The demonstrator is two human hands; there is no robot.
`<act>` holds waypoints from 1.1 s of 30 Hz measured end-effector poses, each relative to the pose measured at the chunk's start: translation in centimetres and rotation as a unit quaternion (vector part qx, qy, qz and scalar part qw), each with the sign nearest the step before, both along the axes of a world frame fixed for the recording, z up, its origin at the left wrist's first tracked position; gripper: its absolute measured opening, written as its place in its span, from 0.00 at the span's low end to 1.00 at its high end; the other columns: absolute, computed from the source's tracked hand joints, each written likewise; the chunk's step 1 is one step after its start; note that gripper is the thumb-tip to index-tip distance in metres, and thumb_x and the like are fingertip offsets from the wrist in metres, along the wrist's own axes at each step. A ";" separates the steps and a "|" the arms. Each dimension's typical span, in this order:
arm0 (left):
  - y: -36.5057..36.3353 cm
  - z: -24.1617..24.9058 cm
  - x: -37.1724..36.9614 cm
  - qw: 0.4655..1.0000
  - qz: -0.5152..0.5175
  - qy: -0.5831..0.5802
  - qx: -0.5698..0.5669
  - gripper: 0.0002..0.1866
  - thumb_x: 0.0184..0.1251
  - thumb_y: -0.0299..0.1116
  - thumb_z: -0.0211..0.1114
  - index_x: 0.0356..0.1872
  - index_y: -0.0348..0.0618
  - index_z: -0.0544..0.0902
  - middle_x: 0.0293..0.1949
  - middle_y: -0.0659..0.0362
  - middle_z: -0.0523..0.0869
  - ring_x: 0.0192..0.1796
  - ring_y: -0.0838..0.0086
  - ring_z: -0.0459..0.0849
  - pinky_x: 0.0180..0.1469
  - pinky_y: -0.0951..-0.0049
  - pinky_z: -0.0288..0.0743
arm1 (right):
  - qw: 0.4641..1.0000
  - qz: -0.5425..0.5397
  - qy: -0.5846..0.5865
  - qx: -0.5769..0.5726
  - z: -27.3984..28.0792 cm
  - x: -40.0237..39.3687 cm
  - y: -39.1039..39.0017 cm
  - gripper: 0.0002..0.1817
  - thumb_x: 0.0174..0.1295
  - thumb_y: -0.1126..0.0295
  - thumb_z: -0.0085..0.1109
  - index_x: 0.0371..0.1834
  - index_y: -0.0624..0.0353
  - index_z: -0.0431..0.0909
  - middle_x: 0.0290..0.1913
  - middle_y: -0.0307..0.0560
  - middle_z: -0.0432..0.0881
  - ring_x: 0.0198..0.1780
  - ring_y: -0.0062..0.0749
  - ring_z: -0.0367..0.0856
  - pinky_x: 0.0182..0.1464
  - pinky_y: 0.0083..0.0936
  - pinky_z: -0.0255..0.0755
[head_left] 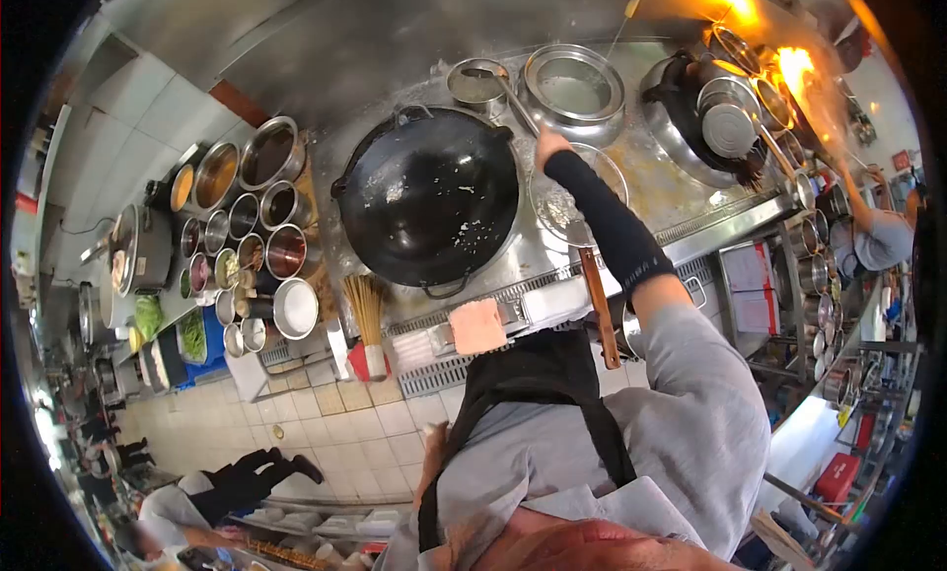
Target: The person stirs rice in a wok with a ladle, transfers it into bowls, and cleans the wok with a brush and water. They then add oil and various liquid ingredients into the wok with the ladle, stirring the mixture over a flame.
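My right hand (552, 144), in a black arm sleeve, is closed round the handle of a metal ladle (517, 105). The ladle's head reaches over a small metal pot (477, 95) at the back of the stove. Left of that hand sits a large black wok (431, 201) with a few white bits inside. Below the hand lies a round wire strainer (559, 198) with a wooden handle (596, 310). A strip of skin by my apron seems to be my left hand (432, 443); its fingers cannot be made out.
A wide steel pot (574, 90) stands at the back. Flames (795, 68) rise at the far right, near a co-worker (881, 241). Ingredient bowls (286, 250) crowd the left. A bamboo brush (365, 320) and pink cloth (477, 326) lie along the front edge. Another person (197, 497) is lower left.
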State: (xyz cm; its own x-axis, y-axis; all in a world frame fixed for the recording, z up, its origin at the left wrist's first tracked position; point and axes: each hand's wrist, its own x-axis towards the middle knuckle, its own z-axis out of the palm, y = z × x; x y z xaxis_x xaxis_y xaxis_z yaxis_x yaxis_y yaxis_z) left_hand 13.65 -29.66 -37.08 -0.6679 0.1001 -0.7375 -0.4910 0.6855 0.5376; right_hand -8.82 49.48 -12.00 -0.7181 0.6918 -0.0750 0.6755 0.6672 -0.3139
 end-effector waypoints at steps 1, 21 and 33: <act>0.7 1.9 0.2 0.999 -0.003 -0.006 -0.041 0.19 0.57 0.41 0.75 0.40 0.36 0.84 0.29 0.51 0.87 0.32 0.63 0.86 0.34 0.60 0.80 | 0.999 -0.044 -0.019 -0.015 1.0 2.8 -1.2 0.25 0.63 0.68 0.56 0.62 0.67 0.68 0.49 0.67 0.86 0.52 0.58 0.87 0.55 0.50 0.80; 2.2 11.2 -9.0 0.959 0.234 -0.058 0.151 0.14 0.58 0.30 0.71 0.43 0.46 0.78 0.32 0.59 0.81 0.30 0.66 0.82 0.21 0.62 0.76 | 0.555 -0.138 0.349 -0.742 17.1 -1.2 3.7 0.12 0.67 0.77 0.45 0.23 0.56 0.61 0.21 0.36 0.63 0.17 0.19 0.62 0.18 0.15 0.61; -2.5 8.7 -2.1 0.994 0.084 -0.051 -0.045 0.17 0.51 0.40 0.77 0.32 0.39 0.80 0.28 0.56 0.85 0.26 0.70 0.82 0.26 0.63 0.75 | 0.999 0.012 -0.032 -0.028 -1.1 5.9 11.9 0.11 0.72 0.68 0.50 0.43 0.67 0.76 0.33 0.52 0.82 0.36 0.41 0.83 0.38 0.33 0.78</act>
State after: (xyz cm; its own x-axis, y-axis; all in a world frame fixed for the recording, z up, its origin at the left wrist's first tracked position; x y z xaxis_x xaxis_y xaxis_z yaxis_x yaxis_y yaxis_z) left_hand 11.53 -32.15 -28.37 -0.5906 -0.0770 -0.8033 -0.6519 0.6323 0.4187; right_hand -2.93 61.42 -13.13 -0.7264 0.6686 -0.1588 0.6799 0.6656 -0.3078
